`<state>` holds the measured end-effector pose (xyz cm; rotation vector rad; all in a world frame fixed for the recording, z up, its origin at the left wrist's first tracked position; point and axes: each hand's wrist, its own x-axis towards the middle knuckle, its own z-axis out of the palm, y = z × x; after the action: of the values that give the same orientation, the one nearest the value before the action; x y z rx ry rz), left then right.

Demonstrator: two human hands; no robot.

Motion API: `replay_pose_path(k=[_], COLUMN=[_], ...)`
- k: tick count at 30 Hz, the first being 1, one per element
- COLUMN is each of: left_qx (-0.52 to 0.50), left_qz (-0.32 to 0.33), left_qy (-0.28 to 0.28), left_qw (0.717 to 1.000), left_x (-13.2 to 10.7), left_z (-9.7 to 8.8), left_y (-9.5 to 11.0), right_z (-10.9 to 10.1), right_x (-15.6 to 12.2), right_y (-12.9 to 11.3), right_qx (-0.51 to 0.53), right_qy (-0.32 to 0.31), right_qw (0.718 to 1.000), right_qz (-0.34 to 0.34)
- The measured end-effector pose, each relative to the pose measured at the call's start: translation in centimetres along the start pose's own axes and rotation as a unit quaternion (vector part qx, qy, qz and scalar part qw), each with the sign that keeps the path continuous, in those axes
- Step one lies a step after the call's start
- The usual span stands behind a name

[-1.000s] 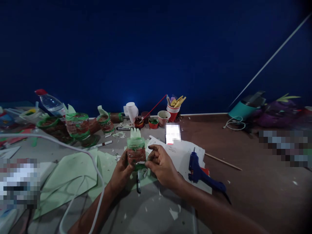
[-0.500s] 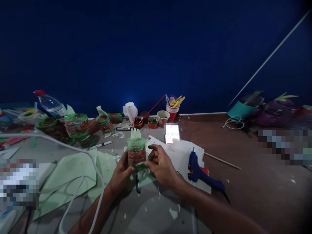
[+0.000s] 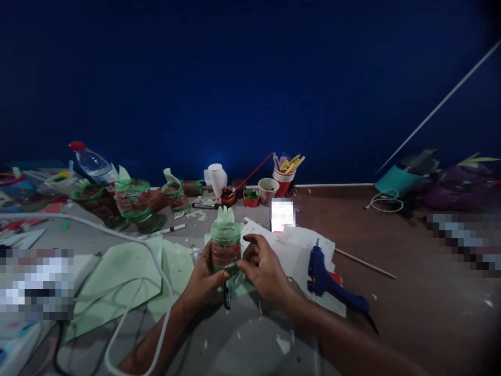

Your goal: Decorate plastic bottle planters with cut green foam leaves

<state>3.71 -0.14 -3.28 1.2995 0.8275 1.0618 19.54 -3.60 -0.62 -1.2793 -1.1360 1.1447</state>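
- Your left hand [image 3: 203, 279] is wrapping its fingers around the lower part of a small painted jar [image 3: 226, 244], gripping it upright just above the tabletop [image 3: 242, 344].
- Your right hand [image 3: 263, 269] is closing thumb and forefinger on a small pale strip [image 3: 231, 266] at the jar's lower front, the other fingers curling beside the jar.
- The jar is showing a green band at the top, a reddish-brown band below, and a pale green paper leaf [image 3: 225, 214] sticking up from its mouth.
- A black marker [image 3: 226, 297] is lying on the tabletop right under your hands.
- Pale green paper sheets [image 3: 117, 274] are spreading out to the left, with a white cable [image 3: 156, 271] looping over them.
- A blue glue gun [image 3: 329, 279] is resting on white paper [image 3: 293, 245] to the right.
- More painted jars [image 3: 133, 201] and paper cups [image 3: 270, 189] are standing farther back.
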Motion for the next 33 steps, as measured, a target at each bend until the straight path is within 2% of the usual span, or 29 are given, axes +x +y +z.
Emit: replay_pose_path(k=[6,11,16,21,26,33], left_qx=[0.008,-0.003,-0.026,-0.070,-0.116,-0.092], left_qz=[0.001,-0.006,-0.023,-0.036,-0.059,-0.072], left_qy=[-0.016,-0.004,-0.033,-0.050,-0.057,-0.041], left_qw=[1.000,1.000,0.999,0.996,0.990,0.992], left_x=[-0.1,-0.3,-0.5,-0.7,-0.8,-0.9], left_z=[0.6,0.9,1.0,0.7,0.5,0.1], left_y=[0.7,1.2,1.7,0.9,0.4,0.2], right_z=[0.0,0.0,-0.3,-0.6,-0.8,-1.0], right_x=[-0.1,0.0,0.3,0.7,0.8,1.0], right_y=[0.0,-0.1,0.2,0.5,0.4,0.7], right_qx=[-0.011,0.000,0.042,0.115,0.126,0.124], right_qy=[0.002,-0.005,-0.029,-0.058,-0.064,-0.076], right_qw=[1.000,1.000,0.998,0.991,0.989,0.988], right_qz=[-0.001,0.005,0.028,0.035,0.041,0.055])
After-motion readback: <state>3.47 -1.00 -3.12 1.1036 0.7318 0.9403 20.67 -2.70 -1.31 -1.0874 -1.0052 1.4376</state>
